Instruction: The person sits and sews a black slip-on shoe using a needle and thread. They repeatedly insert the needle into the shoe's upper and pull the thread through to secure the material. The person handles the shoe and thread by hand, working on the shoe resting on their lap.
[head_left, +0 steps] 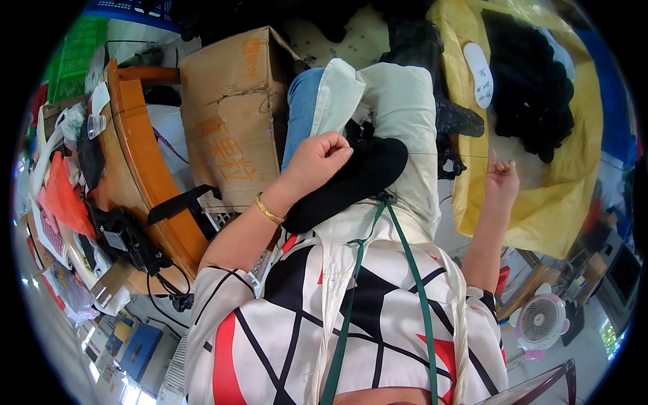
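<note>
Over my lap my left hand (pixel 316 162) is closed, thumb and fingers pressed together; whatever it pinches is too small to make out. Just beneath it a black sock (pixel 378 167) lies across the pale apron (pixel 405 101), its rounded toe pointing right. My right hand (pixel 502 178) is held out to the right, before the yellow bag (pixel 540 219). Its fingers are curled in with one fingertip raised, and I cannot make out anything in them. A faint thin line, perhaps a thread, runs between the sock's side and that hand.
Inside the yellow bag are a heap of black cloth items (pixel 530 94) and a white sole-shaped card (pixel 478 75). A cardboard box (pixel 229 121) stands left of my lap, beside a wooden chair (pixel 145 155). A small fan (pixel 542 318) is at lower right.
</note>
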The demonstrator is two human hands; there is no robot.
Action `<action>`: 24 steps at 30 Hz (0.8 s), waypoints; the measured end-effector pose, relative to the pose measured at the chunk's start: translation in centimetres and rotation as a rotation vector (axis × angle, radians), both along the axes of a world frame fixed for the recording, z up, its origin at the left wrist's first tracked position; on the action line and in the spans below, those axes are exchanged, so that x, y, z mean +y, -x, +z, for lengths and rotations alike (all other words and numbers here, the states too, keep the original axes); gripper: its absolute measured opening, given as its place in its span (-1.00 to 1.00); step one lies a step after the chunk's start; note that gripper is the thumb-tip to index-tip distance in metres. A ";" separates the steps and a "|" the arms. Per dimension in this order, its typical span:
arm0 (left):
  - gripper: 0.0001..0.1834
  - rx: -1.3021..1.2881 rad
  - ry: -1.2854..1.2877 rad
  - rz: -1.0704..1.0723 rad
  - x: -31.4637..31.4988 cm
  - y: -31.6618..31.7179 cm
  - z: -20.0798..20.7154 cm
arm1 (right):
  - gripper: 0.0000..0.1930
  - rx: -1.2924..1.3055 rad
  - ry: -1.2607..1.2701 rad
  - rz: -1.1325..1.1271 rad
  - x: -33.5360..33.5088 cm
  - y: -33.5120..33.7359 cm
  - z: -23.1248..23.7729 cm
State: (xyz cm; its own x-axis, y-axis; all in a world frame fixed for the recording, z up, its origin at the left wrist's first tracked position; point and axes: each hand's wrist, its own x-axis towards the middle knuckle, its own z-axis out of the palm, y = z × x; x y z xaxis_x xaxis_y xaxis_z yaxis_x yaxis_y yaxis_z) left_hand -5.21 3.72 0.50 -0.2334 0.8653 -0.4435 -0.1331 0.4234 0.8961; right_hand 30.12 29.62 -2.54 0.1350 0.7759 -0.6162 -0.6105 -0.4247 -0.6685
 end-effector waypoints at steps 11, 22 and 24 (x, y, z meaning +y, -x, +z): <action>-0.77 0.494 0.094 -0.153 2.8 -0.9 1.8 | -0.75 0.030 -0.073 0.069 -0.1 0.3 2.2; -0.81 0.528 -0.079 -0.103 2.5 -1.4 -0.4 | -0.88 -0.575 -0.500 -0.103 3.7 -10.6 4.2; -0.81 0.446 -0.076 -0.090 2.5 -1.6 -0.7 | -0.95 -0.737 -0.476 0.061 1.4 -5.7 5.2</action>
State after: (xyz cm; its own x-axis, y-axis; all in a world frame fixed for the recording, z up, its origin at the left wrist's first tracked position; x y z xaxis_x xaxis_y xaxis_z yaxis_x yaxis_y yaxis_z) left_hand -3.59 6.19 -0.23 -0.3094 0.9170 -0.2517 0.3069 0.3469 0.8863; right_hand 35.78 31.04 2.65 0.3210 0.9471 0.0020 0.0614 -0.0187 -0.9979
